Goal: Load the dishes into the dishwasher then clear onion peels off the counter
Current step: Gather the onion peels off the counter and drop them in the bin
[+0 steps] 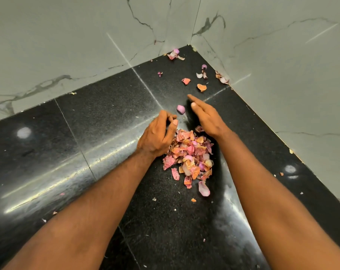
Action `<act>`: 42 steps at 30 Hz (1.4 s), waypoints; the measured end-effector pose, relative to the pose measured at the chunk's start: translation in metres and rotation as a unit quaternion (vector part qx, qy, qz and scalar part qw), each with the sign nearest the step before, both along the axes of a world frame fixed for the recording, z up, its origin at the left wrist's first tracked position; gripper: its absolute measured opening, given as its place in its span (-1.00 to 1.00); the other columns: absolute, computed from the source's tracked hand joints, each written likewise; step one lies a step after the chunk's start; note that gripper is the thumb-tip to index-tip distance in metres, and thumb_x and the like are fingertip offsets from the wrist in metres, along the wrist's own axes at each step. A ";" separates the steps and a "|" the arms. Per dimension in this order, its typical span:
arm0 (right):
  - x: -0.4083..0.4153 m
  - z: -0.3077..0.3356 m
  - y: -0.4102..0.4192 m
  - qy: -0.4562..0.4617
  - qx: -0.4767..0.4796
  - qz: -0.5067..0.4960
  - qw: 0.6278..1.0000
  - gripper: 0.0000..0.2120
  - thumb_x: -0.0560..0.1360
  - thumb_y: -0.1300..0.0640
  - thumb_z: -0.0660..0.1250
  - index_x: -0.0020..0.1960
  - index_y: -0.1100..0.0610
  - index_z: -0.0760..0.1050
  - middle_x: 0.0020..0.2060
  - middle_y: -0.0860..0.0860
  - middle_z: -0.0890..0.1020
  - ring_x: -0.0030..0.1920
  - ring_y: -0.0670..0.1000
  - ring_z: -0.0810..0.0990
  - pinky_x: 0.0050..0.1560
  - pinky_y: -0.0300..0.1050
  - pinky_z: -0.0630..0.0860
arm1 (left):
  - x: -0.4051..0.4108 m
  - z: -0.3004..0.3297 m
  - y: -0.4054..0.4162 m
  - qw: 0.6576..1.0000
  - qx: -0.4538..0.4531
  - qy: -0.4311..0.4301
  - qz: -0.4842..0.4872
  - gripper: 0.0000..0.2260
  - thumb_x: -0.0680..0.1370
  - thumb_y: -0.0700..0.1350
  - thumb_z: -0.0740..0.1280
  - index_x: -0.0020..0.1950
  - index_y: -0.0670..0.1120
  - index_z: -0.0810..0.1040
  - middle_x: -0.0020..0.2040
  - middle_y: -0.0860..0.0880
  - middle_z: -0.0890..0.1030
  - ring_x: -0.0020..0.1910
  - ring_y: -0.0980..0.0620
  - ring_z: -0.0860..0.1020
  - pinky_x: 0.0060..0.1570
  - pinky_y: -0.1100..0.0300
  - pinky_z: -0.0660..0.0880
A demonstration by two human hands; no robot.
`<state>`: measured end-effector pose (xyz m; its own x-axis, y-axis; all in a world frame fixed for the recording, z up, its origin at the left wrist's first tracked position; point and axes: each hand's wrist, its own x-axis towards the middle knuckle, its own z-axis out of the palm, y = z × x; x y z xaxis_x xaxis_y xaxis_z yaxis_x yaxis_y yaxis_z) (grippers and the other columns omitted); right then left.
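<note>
Papery peels [189,156] (curled, perhaps brittle) heaped.

Pale marble-look wall tiles [67,45] with dark grey veins rise beyond the hands, meeting a second tiled wall [282,65] at a corner straight ahead. Ceiling light glints off both glossy surfaces.
</note>
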<state>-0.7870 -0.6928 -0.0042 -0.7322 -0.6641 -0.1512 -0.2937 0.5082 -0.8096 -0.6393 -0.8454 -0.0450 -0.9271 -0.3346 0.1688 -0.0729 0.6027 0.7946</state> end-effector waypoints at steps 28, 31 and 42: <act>0.155 -0.039 0.054 0.153 -0.065 -0.195 0.967 -0.75 0.70 0.05 0.18 0.25 -0.03 0.60 0.15 -0.14 0.66 0.18 -0.10 0.56 0.26 -0.05 0.47 | 0.053 0.004 0.071 1.000 -0.013 -0.009 -0.022 -0.69 0.71 -0.03 0.14 0.31 -0.03 0.62 0.25 0.00 0.66 0.27 0.04 0.54 0.37 0.03 0.44; 0.199 -0.037 0.045 0.161 -0.091 -0.330 0.926 -0.85 0.66 0.09 0.28 0.13 -0.02 0.62 0.01 -0.16 0.65 0.08 -0.08 0.56 0.15 0.02 0.52 | 0.074 0.002 0.093 0.999 0.013 0.019 0.022 -0.82 0.69 -0.07 0.23 0.07 0.01 0.64 -0.03 0.09 0.67 0.00 0.08 0.59 0.03 0.04 0.55; 0.253 -0.021 0.037 -0.256 -0.487 -0.504 0.666 -0.80 0.64 0.30 0.34 0.21 0.25 0.66 0.13 0.18 0.73 0.20 0.20 0.70 0.17 -0.04 0.66 | 0.115 0.029 0.150 0.855 0.492 0.031 0.159 -0.85 0.65 -0.18 0.37 0.11 -0.08 0.75 0.03 0.00 0.76 0.08 0.01 0.72 0.17 0.04 0.63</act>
